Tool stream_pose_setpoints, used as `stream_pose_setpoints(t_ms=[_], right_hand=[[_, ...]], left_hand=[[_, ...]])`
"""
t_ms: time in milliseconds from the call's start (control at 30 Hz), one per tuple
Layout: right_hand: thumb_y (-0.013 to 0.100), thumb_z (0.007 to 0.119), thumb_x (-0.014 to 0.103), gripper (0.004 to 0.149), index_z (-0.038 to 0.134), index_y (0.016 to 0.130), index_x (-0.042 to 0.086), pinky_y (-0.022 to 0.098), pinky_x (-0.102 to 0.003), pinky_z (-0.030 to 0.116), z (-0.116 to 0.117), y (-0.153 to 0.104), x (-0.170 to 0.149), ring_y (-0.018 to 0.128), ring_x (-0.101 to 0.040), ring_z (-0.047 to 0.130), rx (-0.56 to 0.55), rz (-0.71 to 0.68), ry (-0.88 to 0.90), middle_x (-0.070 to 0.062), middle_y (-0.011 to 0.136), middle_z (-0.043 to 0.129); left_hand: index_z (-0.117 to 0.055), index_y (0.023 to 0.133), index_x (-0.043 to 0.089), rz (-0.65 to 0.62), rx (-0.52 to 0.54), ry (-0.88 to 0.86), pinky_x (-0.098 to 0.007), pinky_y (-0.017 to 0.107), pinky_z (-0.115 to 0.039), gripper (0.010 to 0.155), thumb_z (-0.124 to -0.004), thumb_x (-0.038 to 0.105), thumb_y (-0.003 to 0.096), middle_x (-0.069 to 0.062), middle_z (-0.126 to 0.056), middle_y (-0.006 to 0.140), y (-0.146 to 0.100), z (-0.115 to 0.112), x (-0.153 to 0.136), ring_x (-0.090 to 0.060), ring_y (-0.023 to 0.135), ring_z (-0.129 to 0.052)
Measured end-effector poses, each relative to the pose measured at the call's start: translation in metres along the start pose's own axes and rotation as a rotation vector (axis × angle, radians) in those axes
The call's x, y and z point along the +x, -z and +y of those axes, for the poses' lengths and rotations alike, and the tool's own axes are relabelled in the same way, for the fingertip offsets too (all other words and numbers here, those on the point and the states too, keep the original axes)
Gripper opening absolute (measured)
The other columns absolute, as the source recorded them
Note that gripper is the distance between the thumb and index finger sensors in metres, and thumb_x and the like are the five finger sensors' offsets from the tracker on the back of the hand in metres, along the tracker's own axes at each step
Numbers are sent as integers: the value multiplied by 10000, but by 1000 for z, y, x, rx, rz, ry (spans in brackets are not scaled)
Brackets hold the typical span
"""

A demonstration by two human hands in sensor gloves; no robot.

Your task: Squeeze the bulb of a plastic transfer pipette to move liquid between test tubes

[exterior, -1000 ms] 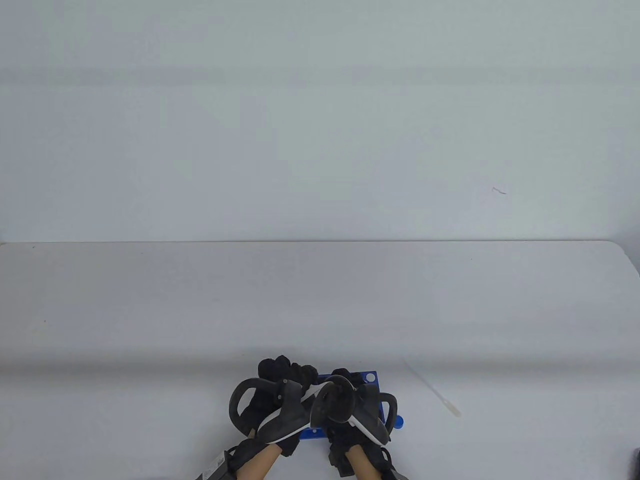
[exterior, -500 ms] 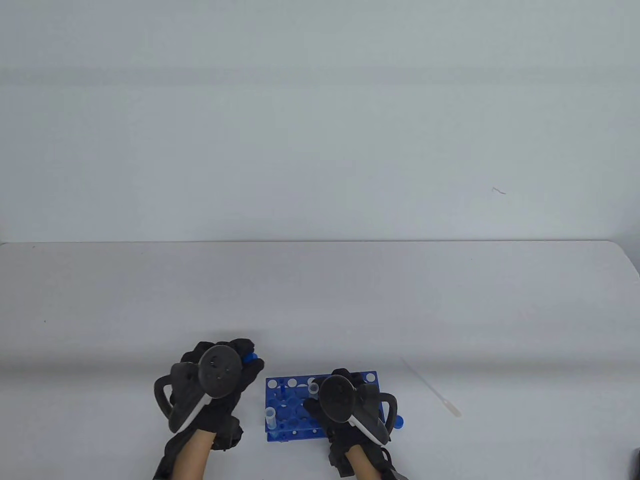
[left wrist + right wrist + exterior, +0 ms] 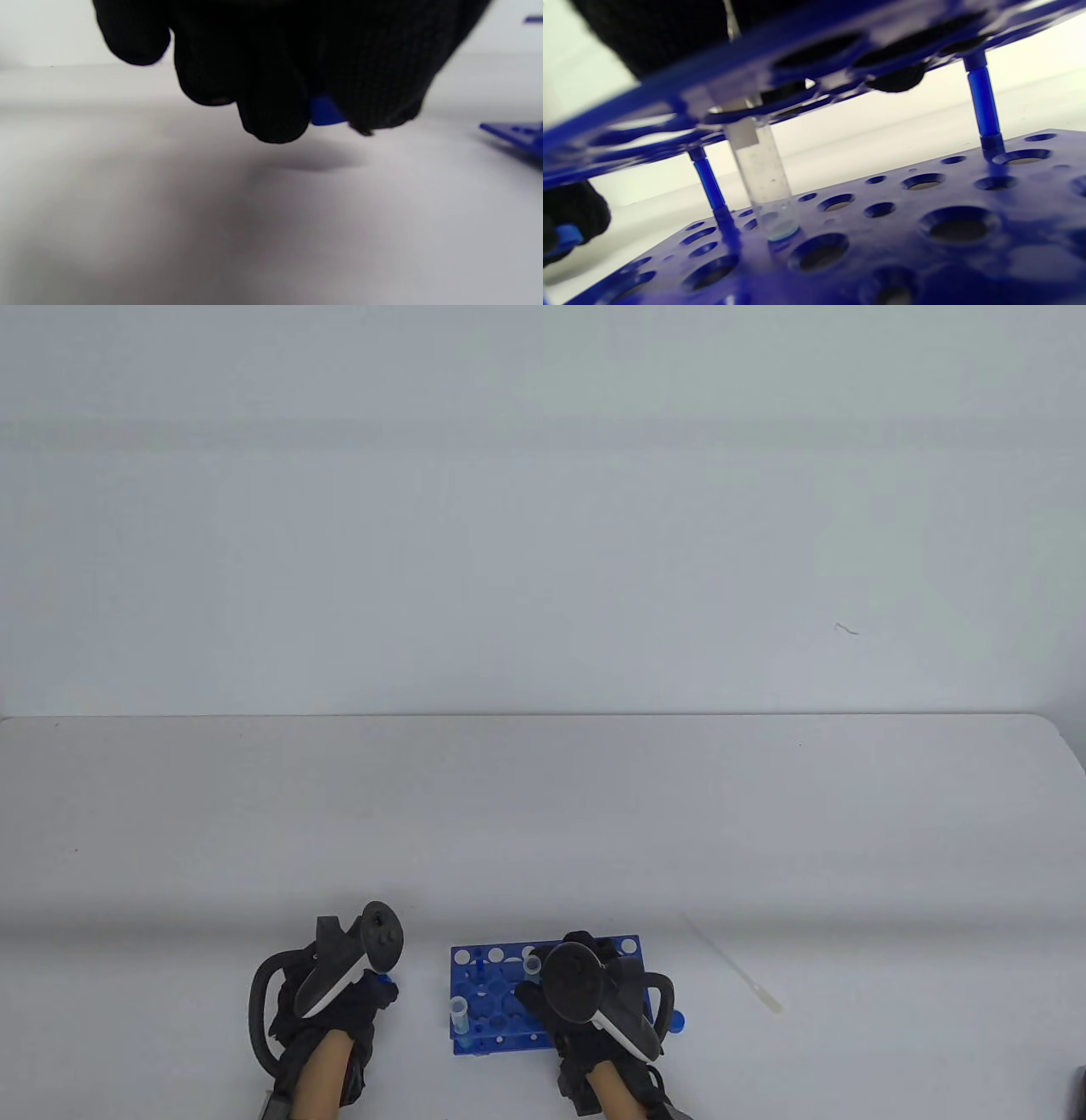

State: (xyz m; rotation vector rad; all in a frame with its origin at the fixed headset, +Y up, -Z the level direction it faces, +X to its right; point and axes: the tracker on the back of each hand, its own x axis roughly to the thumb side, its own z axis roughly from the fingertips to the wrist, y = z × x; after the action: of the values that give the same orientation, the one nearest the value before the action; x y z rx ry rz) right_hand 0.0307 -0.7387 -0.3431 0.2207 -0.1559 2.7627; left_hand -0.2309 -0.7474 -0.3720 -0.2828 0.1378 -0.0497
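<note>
**Transfer pipette and tube rack, item positions**

Transfer pipette point(image 3: 731, 963): clear plastic, lying flat on the table point(image 3: 543, 814), well to the right of the right hand's fingers, untouched.

Test tube rack point(image 3: 484, 993): blue, perforated; the right hand point(image 3: 585, 993) rests over its right half; finger spread cannot be told.

Test tubes: one open tube point(image 3: 459, 1014) at the rack's near-left corner; a second tube point(image 3: 761, 178) stands upright through the tiers, just below the right fingers.

Blue cap point(image 3: 324, 111): pinched between the curled fingers point(image 3: 271, 106) of the left hand point(image 3: 335, 993), left of the rack, just above the table.
</note>
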Motion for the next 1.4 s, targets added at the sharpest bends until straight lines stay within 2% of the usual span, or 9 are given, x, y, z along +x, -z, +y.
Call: stream_pose_setpoints(t_ms=[267, 433, 633, 833, 1000, 1167, 1267, 1333, 1400], right_hand=[[312, 891, 472, 500, 882, 752, 233, 517, -487, 668, 0, 0, 0, 640, -287, 816, -1, 1, 0, -3, 696, 843], [312, 891, 472, 500, 882, 752, 234, 518, -486, 668, 0, 0, 0, 640, -287, 816, -1, 1, 0, -4, 696, 843], [312, 891, 472, 502, 881, 753, 233, 518, -486, 667, 0, 0, 0, 640, -287, 816, -1, 1, 0, -3, 697, 842], [312, 891, 470, 500, 881, 752, 233, 518, -487, 667, 0, 0, 0, 641, -288, 814, -1, 1, 0, -4, 698, 842], [312, 891, 471, 502, 881, 754, 233, 518, -486, 666, 0, 0, 0, 641, -288, 814, -1, 1, 0, -5, 698, 841], [313, 891, 468, 501, 882, 754, 231, 519, -488, 665, 0, 0, 0, 642, -289, 814, -1, 1, 0, -4, 700, 841], [313, 891, 469, 502, 881, 755, 232, 518, -488, 665, 0, 0, 0, 642, -289, 813, 5, 2, 3, -6, 700, 840], [313, 891, 468, 502, 880, 756, 232, 519, -488, 665, 0, 0, 0, 642, -290, 813, 6, 2, 3, -6, 701, 840], [313, 891, 469, 502, 880, 755, 232, 519, -488, 665, 0, 0, 0, 642, -290, 813, 6, 2, 2, -6, 699, 841]], left_hand=[[-783, 883, 373, -14, 17, 76, -484, 736, -649, 563, -875, 527, 349, 105, -913, 815, 1, -9, 8, -146, 792, -794], [-779, 857, 367, -25, -18, 36, -485, 730, -654, 550, -872, 522, 338, 111, -911, 768, 2, -11, 7, -142, 765, -800], [-759, 884, 371, -30, -14, 44, -491, 736, -643, 582, -860, 544, 338, 112, -899, 786, 1, -12, 5, -150, 780, -788], [-725, 963, 361, -20, -7, -1, -504, 750, -618, 678, -836, 591, 336, 95, -875, 891, 0, -8, -4, -173, 829, -761], [-699, 999, 350, -42, 23, -149, -513, 754, -608, 716, -828, 600, 341, 77, -863, 932, -6, 5, -16, -188, 846, -753], [-687, 1019, 335, -105, 88, -384, -521, 753, -602, 730, -812, 612, 355, 59, -851, 955, -17, 28, -27, -202, 853, -750], [-665, 1045, 316, -163, 155, -557, -531, 760, -590, 741, -785, 617, 379, 35, -829, 991, -30, 47, -35, -221, 876, -740], [-608, 1092, 297, -247, 229, -767, -549, 778, -568, 782, -751, 633, 400, 6, -769, 1065, -44, 60, -39, -250, 933, -715], [-549, 1129, 274, -347, 267, -939, -572, 802, -537, 820, -731, 639, 418, -22, -701, 1128, -52, 64, -40, -280, 993, -679]])
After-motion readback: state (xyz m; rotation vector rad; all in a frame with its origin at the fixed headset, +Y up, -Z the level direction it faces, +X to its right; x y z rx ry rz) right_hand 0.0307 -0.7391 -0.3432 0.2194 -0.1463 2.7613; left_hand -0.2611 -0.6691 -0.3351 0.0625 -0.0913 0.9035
